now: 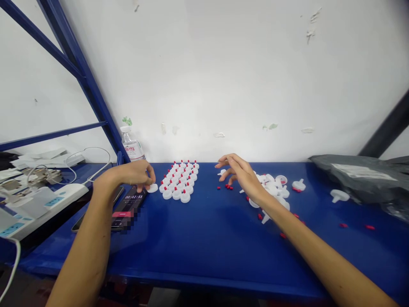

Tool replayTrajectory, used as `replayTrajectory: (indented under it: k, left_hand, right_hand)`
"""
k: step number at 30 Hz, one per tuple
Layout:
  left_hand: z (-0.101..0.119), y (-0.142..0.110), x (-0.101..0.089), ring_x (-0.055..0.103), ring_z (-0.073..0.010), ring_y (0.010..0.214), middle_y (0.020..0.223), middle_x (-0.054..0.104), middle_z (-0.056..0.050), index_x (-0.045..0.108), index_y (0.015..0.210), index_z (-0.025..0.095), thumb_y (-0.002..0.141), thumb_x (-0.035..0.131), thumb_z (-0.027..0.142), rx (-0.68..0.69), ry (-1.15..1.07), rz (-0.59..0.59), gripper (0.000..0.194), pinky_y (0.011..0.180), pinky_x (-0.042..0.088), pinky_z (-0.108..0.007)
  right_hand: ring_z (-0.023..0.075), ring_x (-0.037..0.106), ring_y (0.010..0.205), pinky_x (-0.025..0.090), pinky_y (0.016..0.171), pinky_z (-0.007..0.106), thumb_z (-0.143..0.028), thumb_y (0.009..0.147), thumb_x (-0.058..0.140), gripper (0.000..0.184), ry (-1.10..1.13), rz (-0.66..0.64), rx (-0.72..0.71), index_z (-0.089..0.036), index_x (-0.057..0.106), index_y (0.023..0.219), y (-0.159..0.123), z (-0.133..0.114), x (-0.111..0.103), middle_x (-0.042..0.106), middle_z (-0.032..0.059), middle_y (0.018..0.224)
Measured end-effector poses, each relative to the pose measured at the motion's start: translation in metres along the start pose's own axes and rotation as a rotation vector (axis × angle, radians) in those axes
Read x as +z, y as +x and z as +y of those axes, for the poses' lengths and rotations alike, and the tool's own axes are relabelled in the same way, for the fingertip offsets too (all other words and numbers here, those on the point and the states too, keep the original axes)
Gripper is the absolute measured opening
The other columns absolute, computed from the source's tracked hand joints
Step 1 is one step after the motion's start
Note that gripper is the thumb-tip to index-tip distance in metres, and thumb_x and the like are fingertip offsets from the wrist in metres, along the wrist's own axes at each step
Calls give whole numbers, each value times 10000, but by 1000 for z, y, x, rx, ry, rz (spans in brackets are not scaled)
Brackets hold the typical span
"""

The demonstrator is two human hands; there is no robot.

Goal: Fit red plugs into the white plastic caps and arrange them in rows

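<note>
My left hand point(136, 174) is bent down at the left with its fingers curled at a white plastic nozzle cap point(153, 188), beside the phone. The fingers hide part of that cap. Right of it, several white caps with red tips point(177, 181) stand upright in close rows. My right hand point(238, 171) hovers with fingers apart and nothing visible in them. Small red tips point(229, 186) lie on the table below its fingertips. A loose pile of white nozzle caps point(275, 186) spreads behind the right wrist and forearm, partly covered by them.
A phone point(129, 207) showing a timer lies on the blue table point(191, 243). A water bottle point(132, 147) stands by the wall at the back left. Power strips point(60, 198) and cables are at far left. A dark plastic bag point(358, 179) rests at the right, near scattered red tips point(370, 227).
</note>
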State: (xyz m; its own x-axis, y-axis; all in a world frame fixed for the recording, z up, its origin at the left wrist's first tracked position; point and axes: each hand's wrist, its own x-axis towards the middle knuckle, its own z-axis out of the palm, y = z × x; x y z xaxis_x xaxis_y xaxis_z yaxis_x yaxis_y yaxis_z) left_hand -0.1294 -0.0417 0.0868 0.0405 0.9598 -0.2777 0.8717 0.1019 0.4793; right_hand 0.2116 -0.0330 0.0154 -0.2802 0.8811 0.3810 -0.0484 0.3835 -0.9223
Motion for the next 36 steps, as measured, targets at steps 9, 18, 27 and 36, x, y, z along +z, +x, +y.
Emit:
replayTrajectory:
  k: [9, 18, 27, 36]
  left_hand:
    - [-1, 14, 24, 651, -228, 486, 616, 729, -104, 699, 665, 185, 478, 701, 130, -102, -10, -137, 195, 414, 326, -209]
    - [10, 11, 23, 736, -237, 681, 842, 782, -98, 628, 814, 183, 553, 615, 172, -108, 99, -214, 262, 480, 394, -199]
    - [3, 4, 11, 721, -251, 607, 792, 765, -101, 605, 925, 198, 653, 663, 265, -151, 61, -129, 286, 421, 363, -208]
    - [67, -12, 44, 553, -134, 513, 658, 652, -6, 638, 854, 193, 908, 519, 401, 492, -26, 238, 245, 482, 369, -225]
  right_hand:
    - [156, 686, 638, 457, 489, 257, -561, 959, 472, 364, -56, -31, 10, -234, 624, 1008, -4, -3, 6, 702, 80, 1097]
    - [133, 687, 651, 470, 497, 221, -484, 1003, 415, 323, -123, -51, -10, -225, 608, 1023, -6, -3, 8, 686, 61, 1104]
    - [241, 669, 1005, 529, 856, 382, -372, 1016, 417, 289, -677, 92, -132, -245, 667, 1087, 0, 7, -8, 729, 47, 1108]
    - [386, 350, 1441, 308, 1123, 583, -381, 1048, 341, 462, -1365, -218, -88, -225, 544, 1433, 1, 46, -16, 453, 134, 1541]
